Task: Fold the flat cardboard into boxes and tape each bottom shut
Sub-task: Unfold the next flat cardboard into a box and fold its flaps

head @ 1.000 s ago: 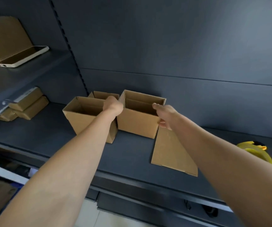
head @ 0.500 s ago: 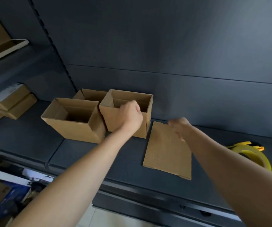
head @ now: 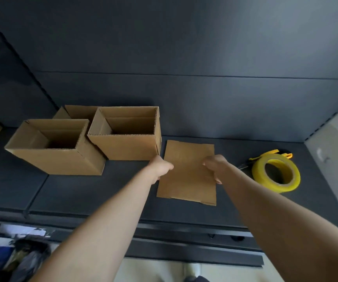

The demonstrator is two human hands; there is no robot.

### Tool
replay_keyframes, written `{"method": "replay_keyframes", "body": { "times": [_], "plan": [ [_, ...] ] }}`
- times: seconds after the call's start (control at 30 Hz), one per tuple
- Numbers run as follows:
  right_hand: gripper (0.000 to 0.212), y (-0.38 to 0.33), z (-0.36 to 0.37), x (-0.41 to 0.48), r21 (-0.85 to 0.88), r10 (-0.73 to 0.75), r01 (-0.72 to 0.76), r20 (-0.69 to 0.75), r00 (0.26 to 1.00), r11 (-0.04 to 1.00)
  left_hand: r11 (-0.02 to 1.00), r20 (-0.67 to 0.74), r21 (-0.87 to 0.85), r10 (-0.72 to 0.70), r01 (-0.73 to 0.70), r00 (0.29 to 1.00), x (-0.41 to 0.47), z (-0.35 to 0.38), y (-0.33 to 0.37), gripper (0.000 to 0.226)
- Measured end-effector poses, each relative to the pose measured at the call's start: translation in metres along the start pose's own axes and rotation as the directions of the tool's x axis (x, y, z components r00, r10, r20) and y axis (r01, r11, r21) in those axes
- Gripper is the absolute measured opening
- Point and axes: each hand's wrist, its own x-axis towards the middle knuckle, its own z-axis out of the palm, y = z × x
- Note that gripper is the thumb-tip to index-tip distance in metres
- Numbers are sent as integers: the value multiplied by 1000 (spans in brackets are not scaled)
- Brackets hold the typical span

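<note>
Pinching the flat cardboard (head: 186, 180) by opposite edges, left hand (head: 161, 167) and right hand (head: 215, 166) look ready to lift it for folding.

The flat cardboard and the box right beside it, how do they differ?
The flat cardboard lies collapsed on the shelf; the box stands folded up with its top open. The left hand and the right hand hold the flat cardboard by its side edges; no hand holds the box. Both are plain brown cardboard.
</note>
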Motion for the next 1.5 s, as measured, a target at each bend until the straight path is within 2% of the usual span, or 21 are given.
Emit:
{"method": "replay_keyframes", "body": {
  "times": [0.07, 0.17, 0.3, 0.37, 0.4, 0.47, 0.57, 0.63, 0.73, 0.93, 1.03, 1.27, 1.37, 1.5],
  "plan": [
    [28, 3, -1, -9, 94, 14, -12, -22, 1000, 995, 1000, 2, 3, -6, 6, 1000, -1, 0, -3, 51],
    [15, 9, -11, -21, 95, -4, 18, -146, 989, 995, 998, 54, -55, -7, 10, 999, -10, 0, -6, 38],
    [9, 8, -30, -48, 100, -92, 117, -230, 969, 988, 997, 182, -64, 48, -36, 982, -34, 6, 1, 26],
    [9, 4, -42, -69, 30, -181, 199, -304, 935, 979, 992, 176, 5, 121, -124, 977, -42, 10, 10, 17],
    [12, 1, -48, -80, -33, -235, 238, -338, 911, 971, 980, 140, 26, 190, -195, 972, -44, 12, 16, 7],
    [15, -5, -60, -102, -147, -343, 310, -369, 864, 939, 938, 44, 54, 342, -344, 939, -52, 14, 33, 6],
    [21, -13, -71, -128, -290, -473, 388, -339, 813, 875, 865, -78, -32, 497, -501, 864, -75, 12, 59, 60],
    [26, -14, -73, -139, -329, -518, 420, -318, 794, 846, 837, -64, -122, 530, -534, 846, -83, 11, 69, 74],
    [29, -10, -66, -145, -349, -553, 454, -273, 787, 820, 852, 1, -136, 510, -506, 860, -87, 15, 66, 85],
    [25, -1, -60, -133, -362, -591, 526, -91, 802, 769, 906, -39, -126, 402, -404, 915, -89, 21, 43, 84],
    [24, 0, -69, -133, -283, -608, 582, -3, 794, 762, 922, -58, -182, 337, -342, 940, -88, 23, 37, 89],
    [20, 11, -98, -128, -238, -604, 628, 172, 778, 741, 925, -102, -273, 247, -266, 964, -100, 39, 41, 75],
    [33, 16, -110, -125, -318, -519, 575, 249, 818, 754, 914, -128, -322, 218, -248, 968, -102, 42, 38, 68],
    [47, 16, -115, -121, -432, -474, 539, 257, 842, 723, 901, -176, -365, 179, -233, 968, -106, 48, 37, 60]
  ]
}}
